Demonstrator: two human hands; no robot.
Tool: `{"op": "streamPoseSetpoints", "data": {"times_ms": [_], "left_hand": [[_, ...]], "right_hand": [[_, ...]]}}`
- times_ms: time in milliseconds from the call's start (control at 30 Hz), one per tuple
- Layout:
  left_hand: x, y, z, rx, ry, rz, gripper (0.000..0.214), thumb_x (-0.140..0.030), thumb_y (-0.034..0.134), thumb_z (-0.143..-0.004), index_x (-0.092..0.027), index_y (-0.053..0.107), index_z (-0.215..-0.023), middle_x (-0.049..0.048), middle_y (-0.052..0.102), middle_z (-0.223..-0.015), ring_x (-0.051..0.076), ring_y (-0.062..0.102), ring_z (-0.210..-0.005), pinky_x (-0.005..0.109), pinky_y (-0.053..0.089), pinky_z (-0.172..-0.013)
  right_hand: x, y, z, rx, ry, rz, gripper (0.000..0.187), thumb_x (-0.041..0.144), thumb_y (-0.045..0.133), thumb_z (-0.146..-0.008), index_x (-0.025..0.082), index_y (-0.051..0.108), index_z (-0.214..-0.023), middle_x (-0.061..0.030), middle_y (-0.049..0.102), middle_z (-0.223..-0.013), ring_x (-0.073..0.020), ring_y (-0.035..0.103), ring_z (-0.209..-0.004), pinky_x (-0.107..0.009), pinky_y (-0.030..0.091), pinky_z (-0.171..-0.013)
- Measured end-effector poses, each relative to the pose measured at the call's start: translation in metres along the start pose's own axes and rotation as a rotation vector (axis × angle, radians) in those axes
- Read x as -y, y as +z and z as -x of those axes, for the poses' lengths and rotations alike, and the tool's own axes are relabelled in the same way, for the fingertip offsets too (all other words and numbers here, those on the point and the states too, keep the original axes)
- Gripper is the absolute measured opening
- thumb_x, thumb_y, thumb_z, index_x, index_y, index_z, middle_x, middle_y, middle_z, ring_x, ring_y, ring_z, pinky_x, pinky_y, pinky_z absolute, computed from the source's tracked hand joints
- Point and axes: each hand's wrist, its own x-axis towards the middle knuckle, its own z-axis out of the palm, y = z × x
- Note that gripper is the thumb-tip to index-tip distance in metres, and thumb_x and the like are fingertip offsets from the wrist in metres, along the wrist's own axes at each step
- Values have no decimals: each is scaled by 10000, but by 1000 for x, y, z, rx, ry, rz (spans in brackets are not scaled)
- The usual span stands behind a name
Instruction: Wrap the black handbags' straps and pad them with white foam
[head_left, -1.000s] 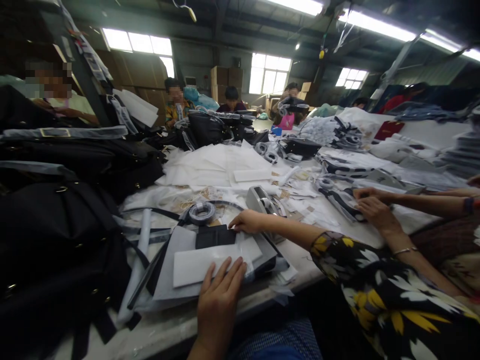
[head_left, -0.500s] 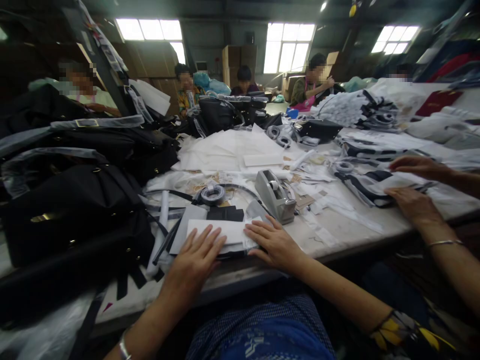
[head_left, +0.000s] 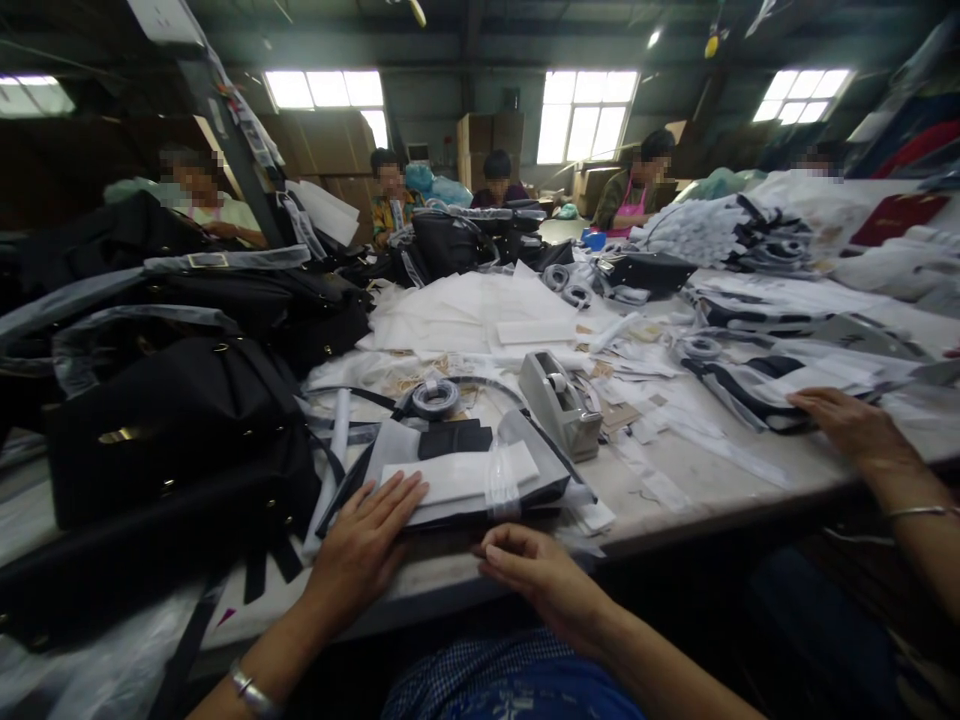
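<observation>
In front of me lies a flat black bag piece (head_left: pixel 450 518) with grey-white lining and dark pieces on top. A folded white sheet (head_left: pixel 450 475) rests across it, and a clear plastic strip (head_left: pixel 502 482) wraps over the sheet's right part. My left hand (head_left: pixel 367 530) is open, its fingers lying flat on the sheet's left end and the bag piece. Just below the front edge, near the strip, my right hand (head_left: pixel 532 565) is closed with curled fingers; what they hold, if anything, is hidden. A grey tape dispenser (head_left: pixel 562 405) stands behind the piece to the right.
Black bags (head_left: pixel 180 430) with plastic-wrapped handles are piled at left. White sheets (head_left: pixel 465 310) and a wrapped coiled strap (head_left: pixel 435 397) lie farther back. At right, a co-worker's hand (head_left: pixel 847 425) touches another flat piece (head_left: pixel 772 385). Several people sit across the table.
My right hand has left the white sheet and moved down toward the table's front edge, its fingers now curled. The plastic strip is uncovered. My left hand stays on the sheet.
</observation>
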Motion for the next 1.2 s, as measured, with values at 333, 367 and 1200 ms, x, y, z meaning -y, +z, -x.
{"op": "streamPoseSetpoints", "data": {"times_ms": [333,367,1200], "left_hand": [[11,8,10,-161,-274,105,765,-346,633,-905,-238,228,-1545,122,548,-1436,277,588,-1243,400,496,-1004],[10,10,9,-191,-327,86,765,-348,631,-909,-228,222,-1544,130,560,-1421,282,605,-1218,401,502,-990],[9,-11,-26,-233,-875,111,645,-486,577,-931,-327,353,-1515,68,689,-1259,297,735,-864,325,528,-607]], "right_hand": [[-11,47,-34,-63,-444,50,248,314,750,-732,210,529,-775,-69,594,-1342,-259,569,-1225,-365,455,-1021],[-5,51,-40,-8,-500,98,206,274,735,-756,213,544,-806,-64,598,-1358,-257,515,-1308,-390,390,-1104],[91,-79,-61,-407,-353,1843,222,273,545,-979,210,753,-931,-70,757,-983,-205,702,-898,-260,483,-712]]}}
